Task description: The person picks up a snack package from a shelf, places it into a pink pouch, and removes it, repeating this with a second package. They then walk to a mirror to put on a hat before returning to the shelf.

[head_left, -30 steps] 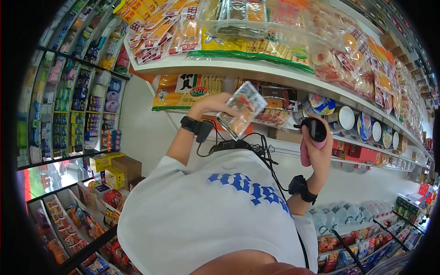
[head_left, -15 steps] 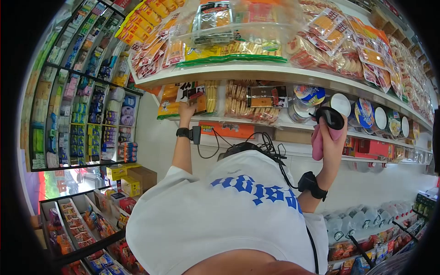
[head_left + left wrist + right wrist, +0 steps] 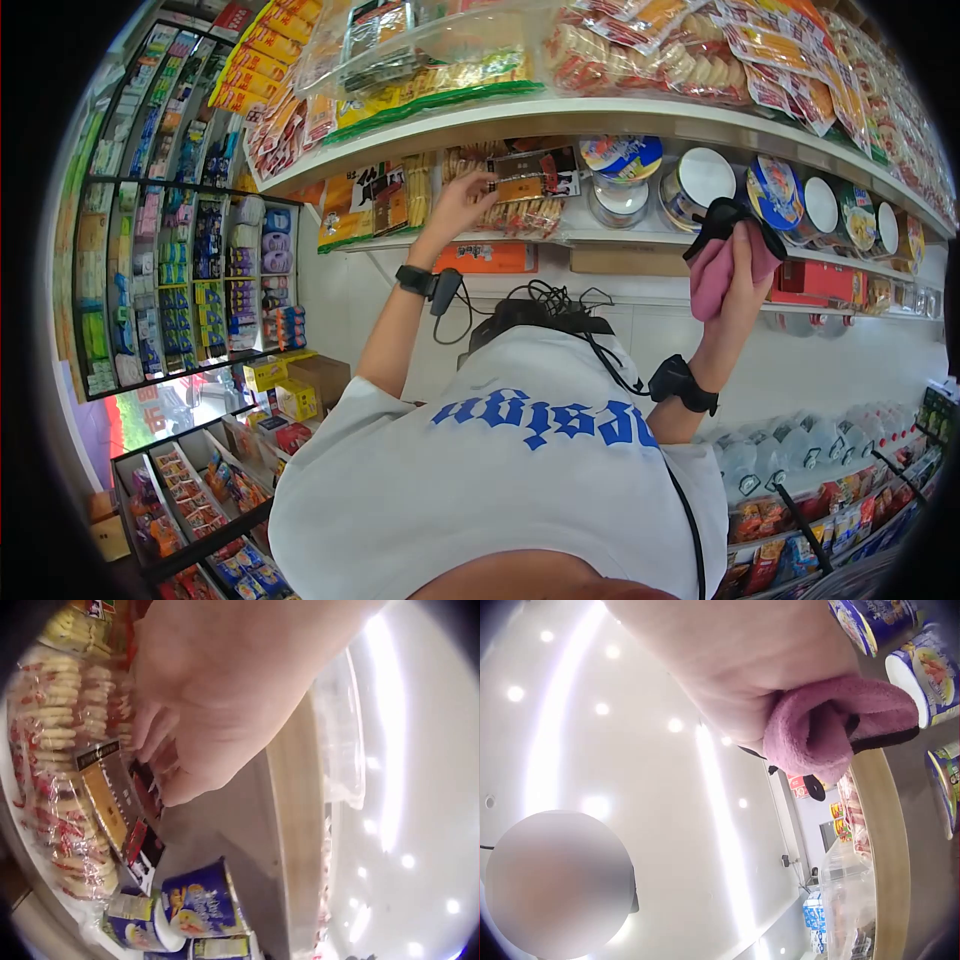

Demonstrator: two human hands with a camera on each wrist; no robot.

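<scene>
In the head view my left hand reaches onto the lower shelf at a flat brown snack packet lying on bagged round biscuits. The left wrist view shows my left thumb and bent fingers at a dark red packet, partly hidden behind the hand, beside a brown packet. Another brown packet stands against the yellow bag. My right hand grips a folded pink cloth with black edging in front of the tubs; the cloth also shows in the right wrist view.
An upper shelf full of bagged snacks overhangs the lower one. Tubs line the lower shelf on the right. Below hang loose black cables. Water bottles stand at the lower right, and cartons at the lower left.
The packet held in my left hand a second ago now rests by the yellow bag. That hand has moved right to the biscuits. My right hand keeps the pink cloth and has shifted right.
</scene>
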